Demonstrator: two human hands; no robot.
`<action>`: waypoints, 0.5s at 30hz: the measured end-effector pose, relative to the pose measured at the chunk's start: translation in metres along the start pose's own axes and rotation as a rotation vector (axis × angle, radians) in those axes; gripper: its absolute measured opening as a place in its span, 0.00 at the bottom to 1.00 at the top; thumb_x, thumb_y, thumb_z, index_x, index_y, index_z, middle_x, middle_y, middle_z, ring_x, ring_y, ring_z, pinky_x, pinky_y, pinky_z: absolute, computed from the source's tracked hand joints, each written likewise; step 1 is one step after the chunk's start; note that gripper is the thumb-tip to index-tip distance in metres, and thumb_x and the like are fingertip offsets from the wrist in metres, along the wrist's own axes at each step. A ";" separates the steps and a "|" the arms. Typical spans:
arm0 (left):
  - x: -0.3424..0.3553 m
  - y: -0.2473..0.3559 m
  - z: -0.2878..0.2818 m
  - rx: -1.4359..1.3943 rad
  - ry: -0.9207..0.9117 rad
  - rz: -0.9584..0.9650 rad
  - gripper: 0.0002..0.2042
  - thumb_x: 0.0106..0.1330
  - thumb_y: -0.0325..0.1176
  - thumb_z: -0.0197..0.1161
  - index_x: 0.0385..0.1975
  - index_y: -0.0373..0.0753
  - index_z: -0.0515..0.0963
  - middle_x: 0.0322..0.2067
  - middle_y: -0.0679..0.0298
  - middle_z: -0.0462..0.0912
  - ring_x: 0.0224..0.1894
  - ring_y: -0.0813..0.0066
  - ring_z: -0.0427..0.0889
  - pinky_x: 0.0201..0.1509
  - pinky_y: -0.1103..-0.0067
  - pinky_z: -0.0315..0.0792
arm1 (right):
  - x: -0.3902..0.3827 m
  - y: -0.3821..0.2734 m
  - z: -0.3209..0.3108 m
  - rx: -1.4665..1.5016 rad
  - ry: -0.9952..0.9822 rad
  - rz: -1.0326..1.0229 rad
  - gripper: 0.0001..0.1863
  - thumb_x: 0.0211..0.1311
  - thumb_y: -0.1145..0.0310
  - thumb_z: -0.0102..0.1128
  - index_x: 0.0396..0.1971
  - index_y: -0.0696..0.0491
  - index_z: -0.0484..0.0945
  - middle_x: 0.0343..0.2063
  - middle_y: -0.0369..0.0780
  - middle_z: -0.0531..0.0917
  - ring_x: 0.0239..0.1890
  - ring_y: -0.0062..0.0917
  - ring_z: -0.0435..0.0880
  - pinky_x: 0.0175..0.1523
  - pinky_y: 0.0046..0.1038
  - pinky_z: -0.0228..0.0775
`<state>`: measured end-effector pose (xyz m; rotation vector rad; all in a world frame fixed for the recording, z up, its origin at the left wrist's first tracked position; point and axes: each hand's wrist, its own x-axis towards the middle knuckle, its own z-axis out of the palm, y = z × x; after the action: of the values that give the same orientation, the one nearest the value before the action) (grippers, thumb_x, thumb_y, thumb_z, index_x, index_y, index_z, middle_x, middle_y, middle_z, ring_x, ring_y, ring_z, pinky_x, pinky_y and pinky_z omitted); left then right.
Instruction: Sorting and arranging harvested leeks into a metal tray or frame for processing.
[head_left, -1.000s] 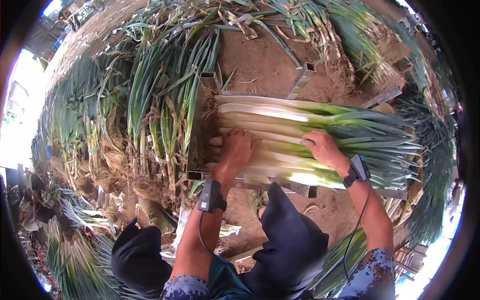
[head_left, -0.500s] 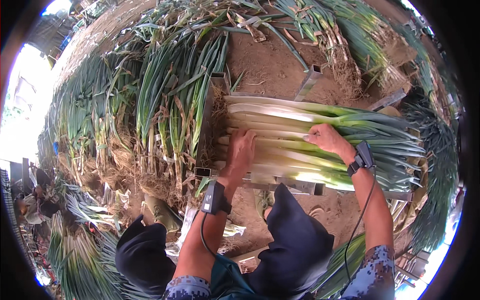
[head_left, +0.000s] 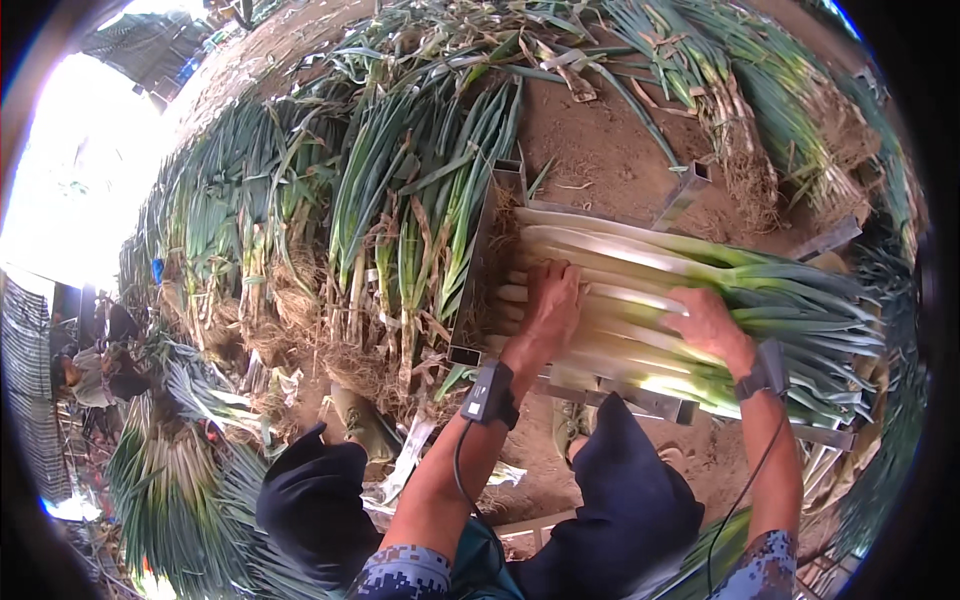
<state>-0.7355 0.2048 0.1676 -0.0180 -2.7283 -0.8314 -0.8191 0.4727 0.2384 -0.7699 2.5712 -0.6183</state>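
A row of several long leeks [head_left: 640, 250], pale at the left and dark green at the right, lies crosswise in a metal frame [head_left: 490, 215], roots against its left end plate. My left hand [head_left: 550, 300] presses near the root ends, fingers curled on a pale stalk. My right hand [head_left: 705, 318] is farther along the row where white turns green, thumb and fingers pinched on a stalk. Both wrists wear dark devices with cables.
Dense leek bundles [head_left: 400, 240] with roots lie left of the frame; more bundles [head_left: 745, 160] lie beyond it on the dirt floor [head_left: 600, 140] and at the lower left [head_left: 170, 490]. My boots [head_left: 360, 420] and knees are below the frame. Metal posts [head_left: 690, 185] stick out beyond it.
The whole scene has shifted rightward in the view, showing more at the left. Both hands remain on the leeks, with small shifts of fingers along the stalks.
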 end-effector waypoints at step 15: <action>-0.001 -0.007 0.023 -0.042 0.058 0.040 0.10 0.63 0.38 0.68 0.36 0.40 0.77 0.40 0.53 0.76 0.50 0.51 0.72 0.58 0.58 0.64 | -0.019 0.004 0.034 -0.218 0.176 -0.023 0.21 0.53 0.63 0.73 0.42 0.58 0.76 0.41 0.52 0.81 0.49 0.50 0.79 0.56 0.47 0.68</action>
<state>-0.7413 0.2121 0.1455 -0.0561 -2.6474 -0.8635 -0.7901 0.4773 0.2128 -0.8496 2.8295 -0.4342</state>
